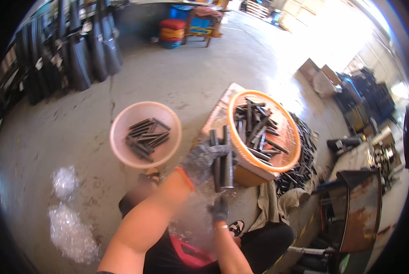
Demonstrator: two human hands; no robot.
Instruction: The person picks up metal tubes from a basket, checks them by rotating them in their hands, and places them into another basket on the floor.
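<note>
My left hand point(203, 160), in a grey knit glove with an orange cuff, is shut around a bundle of several dark metal rods point(223, 160) held upright. It hovers beside the orange basket point(292, 137), which is full of the same rods. My right hand point(220, 209), in a dark glove, sits just under the bundle's lower ends, next to a hazy clear plastic film point(190, 223). Its grip is unclear. To the left, a pink basket point(121, 119) on the floor holds a smaller heap of rods point(146, 137).
The orange basket rests on a cardboard box point(218, 116). A heap of dark rods point(302, 166) lies on cloth to its right. There is crumpled clear plastic point(70, 230) at lower left, a rusty metal bin point(362, 210) at right, and hanging dark parts point(76, 50) at far left.
</note>
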